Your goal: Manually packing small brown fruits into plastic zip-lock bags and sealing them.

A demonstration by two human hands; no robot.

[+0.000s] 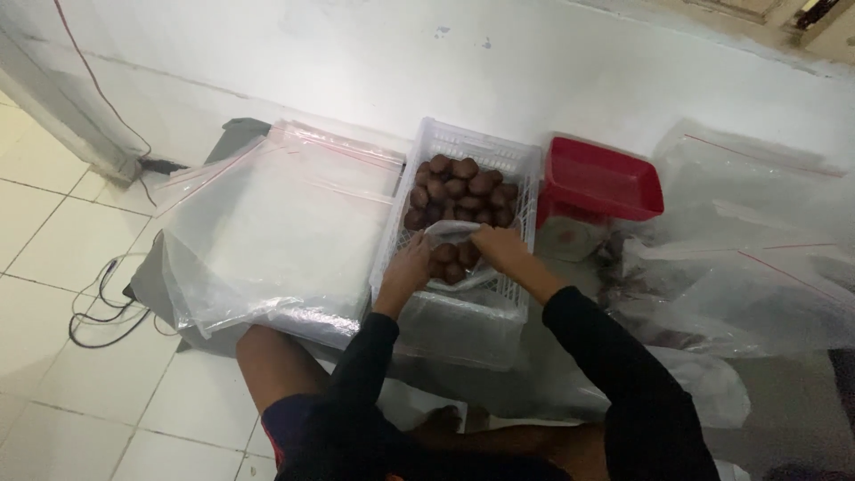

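**Both hands at a small bag inside the fruit crate**

The person's face and most of the body lie below the frame; only black sleeves, a bare knee and the two hands show. Much of the scene is dim, and the clear plastic makes edges hard to read. What stands under the red tray (604, 181) is partly covered and cannot be made out, and the grey thing beneath the big bags on the left shows only at its corners.

The small clear bag (456, 233) lies in the near half of the white crate (525, 160), its mouth lifted between the hands. The left hand (406, 270) holds the bag's left edge, its fingers curled and pinching the plastic. The right hand (499, 245) grips the right edge from above, fingers closed on it. A few brown fruits (454, 189) show through the bag below the fingers; exactly how many are inside cannot be told.

The crate holds a heap of the same round brown fruits in its far half. Just left of it lies a stack of large clear zip bags (285, 223); more such bags (757, 258) are piled on the right. A black cable (102, 307) trails over the tiled floor (53, 223)
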